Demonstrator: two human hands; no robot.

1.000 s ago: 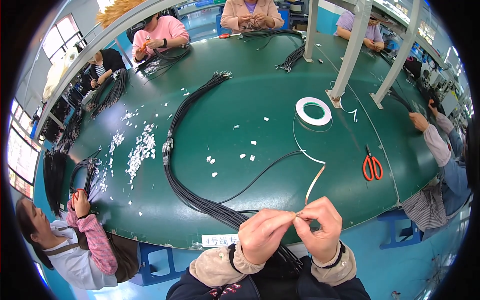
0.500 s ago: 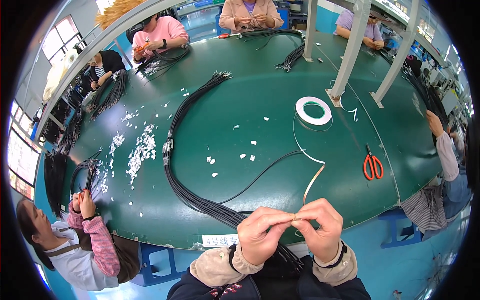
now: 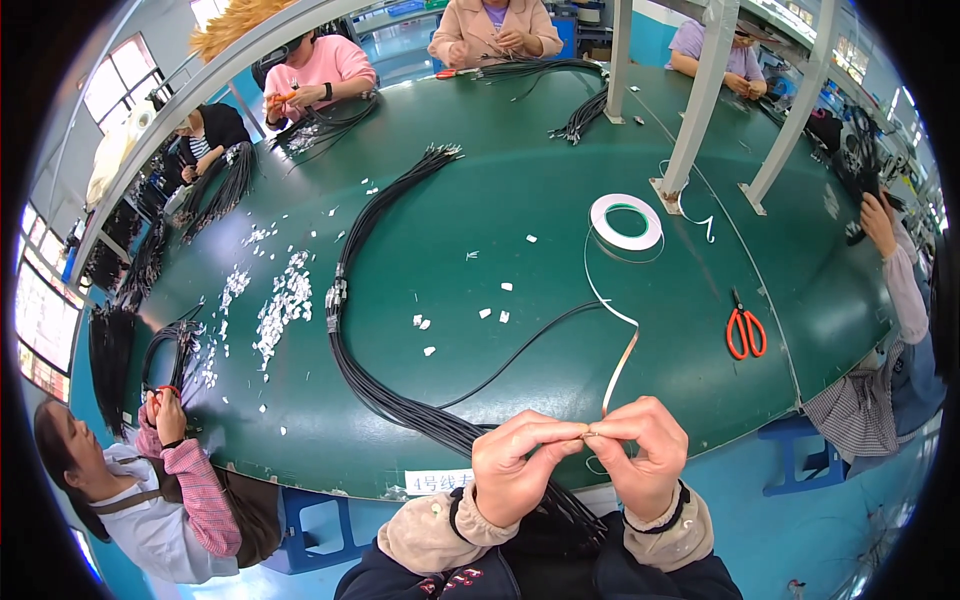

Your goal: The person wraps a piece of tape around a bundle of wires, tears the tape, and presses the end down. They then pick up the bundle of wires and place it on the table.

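Now my left hand (image 3: 520, 465) and right hand (image 3: 645, 460) both pinch 1 thin black wire (image 3: 520, 345), white tape (image 3: 618, 370) trailing toward 1 o'clock.

- A thin black wire (image 3: 520, 350) runs in a long curve across the green bench from its middle toward the near edge, where it comes up between the two hands; its near end is pinched at the fingertips and is too small to make out.
- A narrow strip of white tape (image 3: 618, 368) rises from the same pinch point, bends over the bench and leads back to a flat white roll (image 3: 626, 221) lying farther off.
- A thick bundle of black wires (image 3: 400, 405) lies alongside, sweeping down under the hands.
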